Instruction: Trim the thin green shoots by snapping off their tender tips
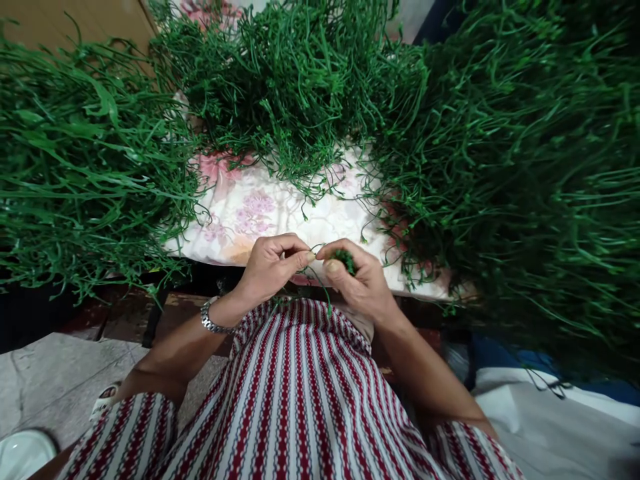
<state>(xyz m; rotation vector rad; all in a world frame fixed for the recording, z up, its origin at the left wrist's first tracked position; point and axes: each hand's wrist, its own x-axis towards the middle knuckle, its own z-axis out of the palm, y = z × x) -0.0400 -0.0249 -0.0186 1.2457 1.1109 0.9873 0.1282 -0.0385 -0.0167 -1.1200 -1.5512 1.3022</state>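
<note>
My left hand [275, 267] pinches a thin green stem [321, 283] between thumb and fingertips, close to the tips of my right hand. Curled in the fingers of my right hand [363, 277] is a small green bunch [345, 260], and its thumb and forefinger nearly meet my left fingertips. The stem loops down between the hands. Both hands are over the front edge of a floral cloth [295, 213]. Beyond them lies a heap of long green stems with small tips [310, 87].
More green stems form big piles at the left [90, 160] and right [520, 167]. A brown board [75, 27] stands at the back left. A white round lid or bowl [27, 457] is on the tiled floor, and a pale sack [560, 427] lies at the lower right.
</note>
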